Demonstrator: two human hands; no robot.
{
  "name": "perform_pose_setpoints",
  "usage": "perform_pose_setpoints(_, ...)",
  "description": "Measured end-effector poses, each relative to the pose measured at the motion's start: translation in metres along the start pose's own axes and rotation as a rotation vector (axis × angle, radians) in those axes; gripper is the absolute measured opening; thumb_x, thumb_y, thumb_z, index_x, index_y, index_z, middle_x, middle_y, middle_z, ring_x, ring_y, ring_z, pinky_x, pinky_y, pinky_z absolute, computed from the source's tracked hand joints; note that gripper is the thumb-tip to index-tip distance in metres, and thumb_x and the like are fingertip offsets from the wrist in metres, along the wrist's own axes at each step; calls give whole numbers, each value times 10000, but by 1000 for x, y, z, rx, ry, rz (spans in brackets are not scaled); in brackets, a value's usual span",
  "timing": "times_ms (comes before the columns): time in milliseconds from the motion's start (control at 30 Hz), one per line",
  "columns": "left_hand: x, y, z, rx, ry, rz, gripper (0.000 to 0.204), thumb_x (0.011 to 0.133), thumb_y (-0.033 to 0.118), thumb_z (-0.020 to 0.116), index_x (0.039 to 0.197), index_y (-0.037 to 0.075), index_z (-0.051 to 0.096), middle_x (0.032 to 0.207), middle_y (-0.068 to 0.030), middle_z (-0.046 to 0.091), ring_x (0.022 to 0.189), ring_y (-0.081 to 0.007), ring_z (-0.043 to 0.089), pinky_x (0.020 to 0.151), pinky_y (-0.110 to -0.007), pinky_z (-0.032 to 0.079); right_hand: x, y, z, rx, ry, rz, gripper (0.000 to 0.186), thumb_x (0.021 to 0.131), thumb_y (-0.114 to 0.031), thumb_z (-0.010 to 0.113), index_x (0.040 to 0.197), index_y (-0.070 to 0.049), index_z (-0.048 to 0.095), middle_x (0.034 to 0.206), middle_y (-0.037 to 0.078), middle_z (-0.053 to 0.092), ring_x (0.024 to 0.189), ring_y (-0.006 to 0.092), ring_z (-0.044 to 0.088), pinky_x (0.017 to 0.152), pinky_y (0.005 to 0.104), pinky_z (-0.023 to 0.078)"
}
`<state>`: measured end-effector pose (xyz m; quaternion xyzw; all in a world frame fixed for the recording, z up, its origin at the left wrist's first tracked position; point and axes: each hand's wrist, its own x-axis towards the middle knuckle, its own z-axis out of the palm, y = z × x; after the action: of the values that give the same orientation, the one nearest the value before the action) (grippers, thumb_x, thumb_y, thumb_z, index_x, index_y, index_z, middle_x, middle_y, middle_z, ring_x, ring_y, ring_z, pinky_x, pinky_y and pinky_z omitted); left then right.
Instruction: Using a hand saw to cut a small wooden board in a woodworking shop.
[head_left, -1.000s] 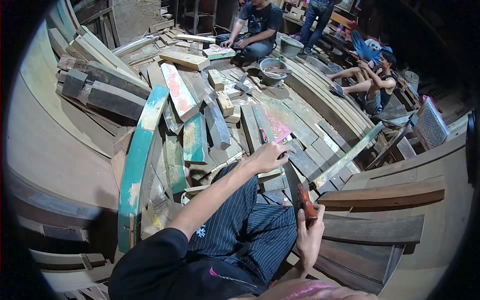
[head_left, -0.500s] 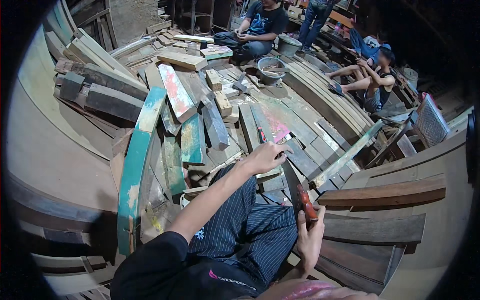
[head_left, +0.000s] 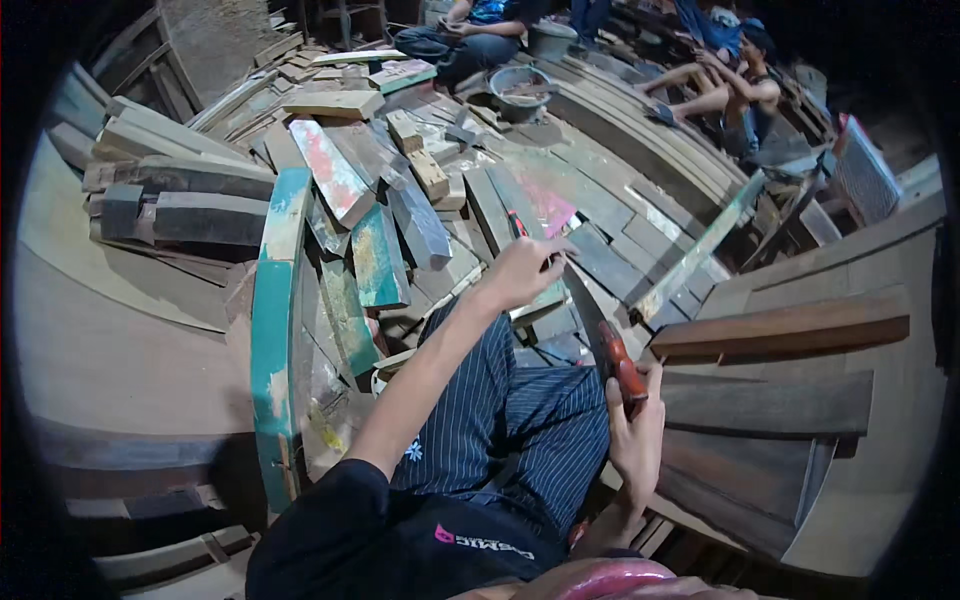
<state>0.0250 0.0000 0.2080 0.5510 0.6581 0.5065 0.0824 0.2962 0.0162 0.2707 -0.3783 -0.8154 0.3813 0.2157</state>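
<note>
A handsaw (head_left: 587, 312) with a dark tapering blade and a reddish-brown wooden handle lies slantwise above my lap. My right hand (head_left: 637, 430) is closed around the lower part of the handle, thumb along its side. At the blade's narrow far end, my left hand (head_left: 522, 272) is closed with bent fingers, pinching the tip; the exact contact is partly hidden. Just beyond the left hand, a red-and-black handled tool (head_left: 517, 224) rests on a plank. Under the saw are my striped trousers (head_left: 555, 420).
Stacked wood blocks (head_left: 378, 255) and a long teal-painted beam (head_left: 275, 345) lie to the left. Brown boards (head_left: 780, 330) lie at right. Farther off are a bucket (head_left: 522, 92), long planks (head_left: 640, 130), a seated person (head_left: 470, 35) and another person (head_left: 735, 90) at the right.
The view has tipped, so the far scene sits higher in the picture. Both hands keep their hold on the handsaw, with little change in their grip.
</note>
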Motion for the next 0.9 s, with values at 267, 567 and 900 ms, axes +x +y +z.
perform_pose_setpoints(267, 6, -4, 1, -37, 19, -123, 271, 852, 92, 553, 1075, 1, 677, 713, -75, 682, 618, -92, 612, 602, -268, 488, 20, 8, -10, -27, -91, -4, 305, 931, -234, 582, 1129, -37, 462, 783, 274, 610, 753, 490, 582, 691, 541, 427)
perform_pose_setpoints(567, 8, -5, 2, -68, -75, -114, 273, 873, 77, 550, 1109, 7, 669, 769, -58, 686, 696, -77, 628, 634, -242, 496, 24, 14, -18, -29, -72, -56, 294, 912, -219, 592, 1099, -40, 453, 763, 266, 620, 753, 479, 607, 667, 505, 447)
perform_pose_setpoints(900, 10, -9, 9, -30, -176, -211, 248, 916, 83, 552, 1121, -1, 664, 778, -61, 677, 678, -85, 609, 648, -247, 511, 55, 33, -46, 78, -70, -141, 330, 908, -241, 612, 1055, 18, 471, 837, 256, 618, 800, 382, 637, 708, 451, 465)
